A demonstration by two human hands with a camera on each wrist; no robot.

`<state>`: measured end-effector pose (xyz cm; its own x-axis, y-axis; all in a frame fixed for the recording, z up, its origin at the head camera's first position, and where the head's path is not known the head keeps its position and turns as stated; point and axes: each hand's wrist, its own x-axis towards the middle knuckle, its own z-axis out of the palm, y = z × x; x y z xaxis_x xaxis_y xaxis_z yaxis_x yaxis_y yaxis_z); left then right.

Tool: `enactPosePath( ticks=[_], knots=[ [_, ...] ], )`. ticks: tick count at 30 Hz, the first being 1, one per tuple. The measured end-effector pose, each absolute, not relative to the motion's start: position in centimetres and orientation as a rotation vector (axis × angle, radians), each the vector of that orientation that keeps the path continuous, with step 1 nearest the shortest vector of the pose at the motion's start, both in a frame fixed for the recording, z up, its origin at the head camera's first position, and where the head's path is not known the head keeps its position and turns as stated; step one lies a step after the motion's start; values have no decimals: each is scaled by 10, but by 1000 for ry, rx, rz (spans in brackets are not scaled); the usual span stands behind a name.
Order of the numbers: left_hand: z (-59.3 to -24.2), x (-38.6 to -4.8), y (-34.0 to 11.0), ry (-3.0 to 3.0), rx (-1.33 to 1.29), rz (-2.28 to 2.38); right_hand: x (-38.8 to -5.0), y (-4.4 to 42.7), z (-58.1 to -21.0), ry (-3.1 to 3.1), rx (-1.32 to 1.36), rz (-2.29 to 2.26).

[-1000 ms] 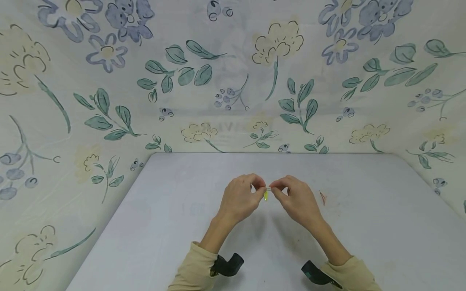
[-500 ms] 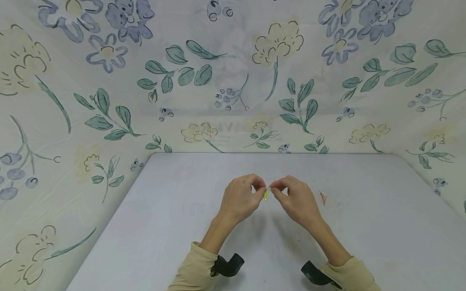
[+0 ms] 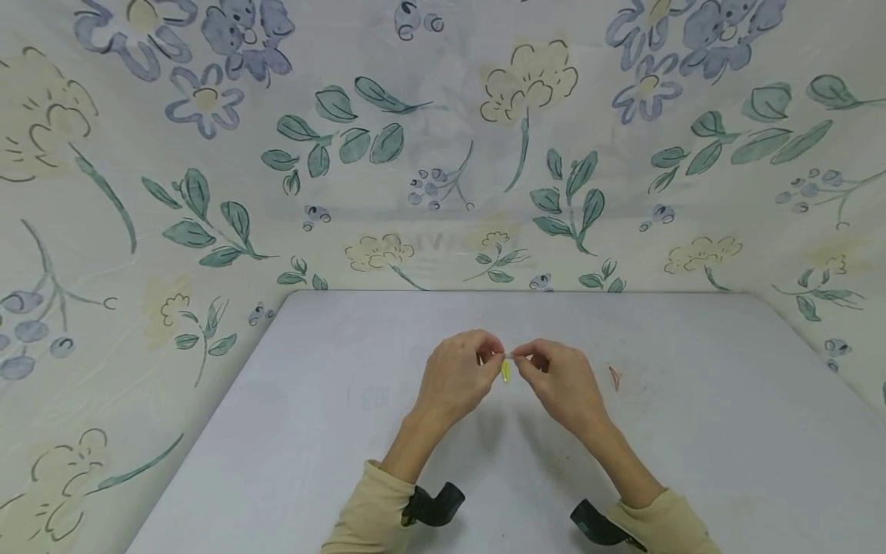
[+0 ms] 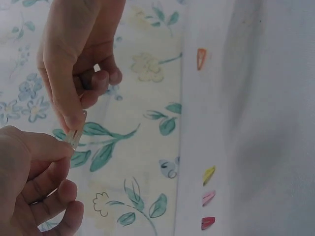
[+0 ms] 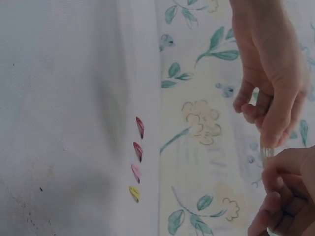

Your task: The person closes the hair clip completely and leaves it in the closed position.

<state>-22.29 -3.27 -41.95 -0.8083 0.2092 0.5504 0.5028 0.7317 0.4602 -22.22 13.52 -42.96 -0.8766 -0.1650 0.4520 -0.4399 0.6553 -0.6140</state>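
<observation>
A pale, whitish snap hair clip (image 4: pixel 75 137) is held up between my two hands above the table. The left hand (image 3: pixel 457 373) pinches one end with thumb and fingertips. The right hand (image 3: pixel 564 381) pinches the other end, its fingertips almost meeting the left ones. In the right wrist view, slits show along the middle of the pale clip (image 5: pixel 267 153), while fingers cover both ends. A yellow hair clip (image 3: pixel 505 372) lies on the table, seen just below the left fingertips. Whether the pale clip is snapped or unsnapped cannot be made out.
A pink clip (image 5: pixel 136 173) and two red clips, one being the nearer red clip (image 5: pixel 138 151), lie in a row with the yellow one on the white table (image 3: pixel 311 431). Farther right lies an orange clip (image 3: pixel 614 378). Flowered cloth (image 3: pixel 443 215) hangs behind and around the table.
The right hand has shifted slightly, its wrist dropping a little and its fingertips closing in on the left ones. Less of the pale clip shows between them. The left hand stays almost still.
</observation>
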Motion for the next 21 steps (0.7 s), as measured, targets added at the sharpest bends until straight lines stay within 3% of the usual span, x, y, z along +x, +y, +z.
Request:
enactPosePath(
  ticks=[21],
  knots=[
    [-420,-224,-36,-2455,-611,-897,-225,140,-429,-2612,558,1204]
  ],
)
